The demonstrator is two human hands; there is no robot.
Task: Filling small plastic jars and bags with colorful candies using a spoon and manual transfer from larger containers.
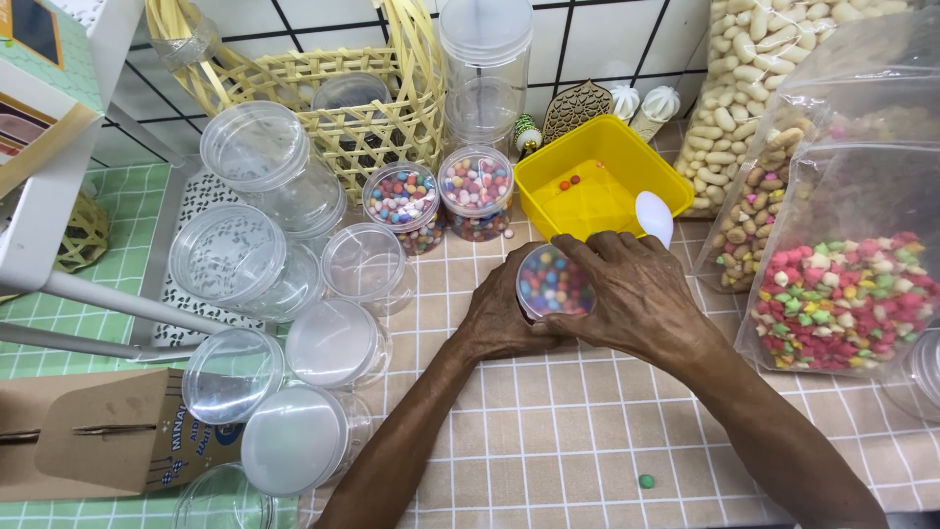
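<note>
A small clear jar (553,284) filled with coloured candy beads is held at centre frame on the checked table (548,431). The left hand (499,318) is wrapped around its side; the right hand (636,294) is laid over the lid, fingers (597,250) curled on the rim. Judged as lid closing: the lid should be kept level and the jar steadied from below. Both forearms are angled in from the lower edge. A yellow tray (597,147) sits just above.

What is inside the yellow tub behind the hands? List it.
The yellow tub holds a few small coloured candies on its bare floor. A white scoop leans over its front rim, hiding that corner.
</note>
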